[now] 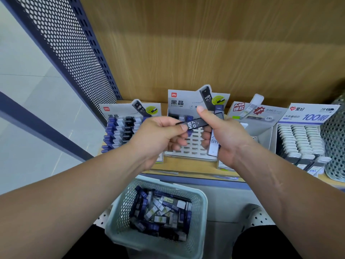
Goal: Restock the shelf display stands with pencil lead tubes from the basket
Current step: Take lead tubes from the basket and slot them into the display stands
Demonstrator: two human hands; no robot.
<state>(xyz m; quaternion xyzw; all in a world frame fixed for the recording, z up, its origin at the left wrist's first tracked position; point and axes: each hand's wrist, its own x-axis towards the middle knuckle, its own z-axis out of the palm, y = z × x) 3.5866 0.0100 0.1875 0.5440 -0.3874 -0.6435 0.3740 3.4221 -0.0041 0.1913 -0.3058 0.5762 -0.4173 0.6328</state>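
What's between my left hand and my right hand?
A black lead tube marked HB 0.7, its ends gripped by left hand and right hand, in the head view.

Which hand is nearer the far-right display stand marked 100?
Right. The right hand is just left of that stand; the left hand is farther left, at the other end of the black tube both hands hold.

Our left hand (158,136) and right hand (226,135) hide most slots of the white cardboard display stand (179,109); the grey perforated metal cup (334,139) (far right) and pale green plastic basket (201,228) are cropped.
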